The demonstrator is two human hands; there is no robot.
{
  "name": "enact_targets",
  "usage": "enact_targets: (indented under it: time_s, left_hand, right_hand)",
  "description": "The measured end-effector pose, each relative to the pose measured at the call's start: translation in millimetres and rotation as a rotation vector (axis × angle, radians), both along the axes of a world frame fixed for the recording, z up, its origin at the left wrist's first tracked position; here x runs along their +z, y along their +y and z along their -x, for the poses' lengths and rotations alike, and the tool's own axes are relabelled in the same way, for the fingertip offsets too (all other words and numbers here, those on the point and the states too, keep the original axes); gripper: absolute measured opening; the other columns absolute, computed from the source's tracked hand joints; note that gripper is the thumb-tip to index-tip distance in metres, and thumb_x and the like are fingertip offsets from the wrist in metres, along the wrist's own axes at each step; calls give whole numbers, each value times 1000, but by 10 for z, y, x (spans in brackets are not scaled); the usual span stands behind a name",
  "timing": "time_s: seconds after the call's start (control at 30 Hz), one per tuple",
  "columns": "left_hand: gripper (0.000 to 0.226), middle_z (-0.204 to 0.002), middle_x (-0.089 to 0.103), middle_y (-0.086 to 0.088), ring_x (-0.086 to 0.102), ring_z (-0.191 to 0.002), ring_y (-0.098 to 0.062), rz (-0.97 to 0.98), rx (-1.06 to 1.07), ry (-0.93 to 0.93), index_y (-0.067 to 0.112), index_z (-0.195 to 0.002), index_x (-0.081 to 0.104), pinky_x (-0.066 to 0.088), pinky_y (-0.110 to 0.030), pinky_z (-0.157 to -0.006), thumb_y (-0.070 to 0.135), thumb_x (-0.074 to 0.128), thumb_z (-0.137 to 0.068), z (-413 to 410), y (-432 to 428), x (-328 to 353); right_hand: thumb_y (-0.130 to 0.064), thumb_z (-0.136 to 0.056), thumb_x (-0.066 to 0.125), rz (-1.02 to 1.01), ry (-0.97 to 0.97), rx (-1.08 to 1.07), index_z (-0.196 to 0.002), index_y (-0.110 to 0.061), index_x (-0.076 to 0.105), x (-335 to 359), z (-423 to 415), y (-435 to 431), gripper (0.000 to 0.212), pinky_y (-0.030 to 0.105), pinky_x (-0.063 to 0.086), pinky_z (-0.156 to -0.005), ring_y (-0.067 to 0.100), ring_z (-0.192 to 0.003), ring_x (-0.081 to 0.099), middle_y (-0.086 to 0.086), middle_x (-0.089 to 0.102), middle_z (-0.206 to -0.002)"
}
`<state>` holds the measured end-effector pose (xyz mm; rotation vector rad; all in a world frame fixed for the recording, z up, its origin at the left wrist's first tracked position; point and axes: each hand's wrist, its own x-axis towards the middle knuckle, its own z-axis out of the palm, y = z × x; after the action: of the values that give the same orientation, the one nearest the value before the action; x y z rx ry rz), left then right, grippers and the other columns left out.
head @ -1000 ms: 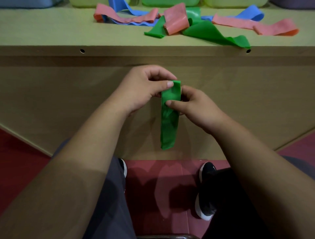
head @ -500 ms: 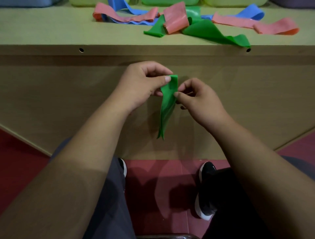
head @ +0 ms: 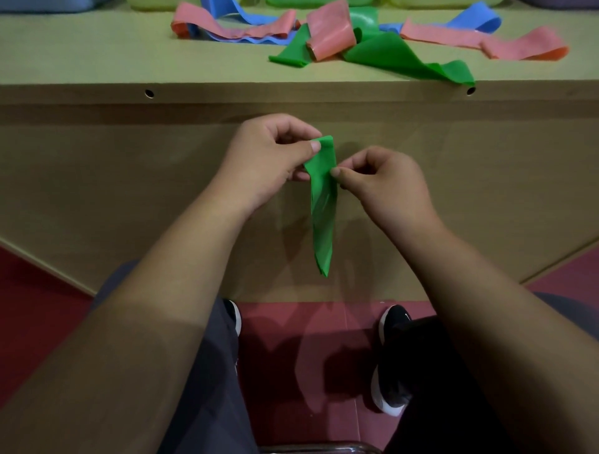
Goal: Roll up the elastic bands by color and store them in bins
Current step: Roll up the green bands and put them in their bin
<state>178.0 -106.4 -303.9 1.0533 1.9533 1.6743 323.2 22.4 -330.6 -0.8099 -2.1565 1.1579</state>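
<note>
A green elastic band (head: pixel 322 207) hangs in front of the table's front panel, below the tabletop edge. My left hand (head: pixel 262 165) pinches its folded top end between thumb and fingers. My right hand (head: pixel 385 184) pinches the band's right edge a little lower. The free tail droops to a point above the floor. On the tabletop lie more loose bands: a green one (head: pixel 389 55), pink ones (head: pixel 330 35) and blue ones (head: pixel 473 21), tangled together.
Coloured bins line the table's far edge, only their lower rims in view, such as a green one (head: pixel 291 2). The wooden tabletop (head: pixel 97 58) ends just above my hands. Below are the red floor and my shoes (head: pixel 392 356).
Both hands have shifted slightly lower and the right hand has re-pinched the band's edge. The hanging tail twisted narrower, then flattened and now hangs straight down.
</note>
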Motion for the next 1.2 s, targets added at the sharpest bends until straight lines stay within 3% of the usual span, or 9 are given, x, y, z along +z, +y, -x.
enact_targets:
  time_s: [0.13, 0.23, 0.33, 0.5, 0.63, 0.77, 0.93, 1.1, 1.2]
  left_hand:
    - [10, -87, 76, -5, 73, -70, -8, 12, 30, 34, 17, -97, 77, 62, -29, -67, 7, 75, -95, -21, 32, -21]
    - [10, -86, 76, -2, 74, -73, -8, 25, 31, 59, 18, -98, 77, 62, -28, -68, 8, 75, -95, -19, 36, -34]
    - [11, -87, 77, 1, 74, -77, -9, 38, 19, 72, 21, -98, 78, 61, -28, -69, 10, 76, -95, -7, 32, -37]
    - [11, -88, 77, 1, 74, -77, -8, 43, -19, 65, 16, -103, 78, 60, -25, -68, 8, 75, -96, 12, 12, -13]
    - [10, -86, 77, 0, 73, -75, -7, 26, -74, 45, 15, -102, 78, 59, -26, -68, 9, 75, -96, 42, -10, -15]
    - [10, -89, 77, -3, 71, -79, -10, 24, -121, 47, 20, -99, 79, 59, -28, -69, 11, 76, -96, 47, -19, -21]
    - [10, -93, 78, -4, 71, -85, -12, 31, -145, 76, 20, -100, 79, 61, -31, -73, 12, 75, -96, 49, -20, -21]
    - [11, -90, 78, 0, 70, -80, -7, 37, -132, 145, 21, -101, 80, 59, -28, -69, 13, 76, -95, 69, -22, -14]
    - [13, -91, 76, 3, 65, -79, -3, 59, -92, 266, 25, -103, 80, 52, -23, -69, 17, 78, -93, 95, -16, -31]
  right_hand:
    - [-29, -94, 78, 16, -39, 41, -87, -20, 76, 51, -66, -15, 11, 18, 47, -66, 1, -70, 63, -5, 75, -80]
    - [-25, -96, 75, 92, -32, 98, -91, -16, 75, 88, -111, 3, 11, 25, 48, -72, 6, -75, 64, 5, 77, -88]
    - [-20, -98, 74, 180, -26, 173, -94, -13, 74, 100, -128, 25, 8, 24, 52, -76, 9, -78, 71, 3, 77, -86]
    - [-17, -99, 73, 221, -3, 224, -95, -15, 70, 46, -94, 28, 6, 51, 60, -90, 17, -77, 66, 7, 72, -84]
    - [-16, -100, 72, 241, 6, 227, -111, -6, 65, -4, -44, 3, 16, 59, 59, -85, 26, -77, 67, 18, 72, -90]
    - [-13, -101, 70, 232, 41, 240, -114, -11, 61, -33, -17, -9, 16, 49, 56, -74, 27, -74, 64, 14, 67, -87]
    - [-12, -102, 69, 205, 19, 253, -111, -12, 68, -28, -10, 2, 10, 42, 55, -73, 20, -75, 68, 11, 72, -87]
    - [-11, -101, 70, 156, 14, 245, -99, -13, 72, -23, -22, -1, 3, 20, 53, -66, 7, -69, 67, 3, 71, -82]
    - [-14, -99, 74, 88, 6, 209, -97, -11, 73, -46, -5, 12, 3, 27, 55, -68, 8, -68, 66, 2, 71, -80]
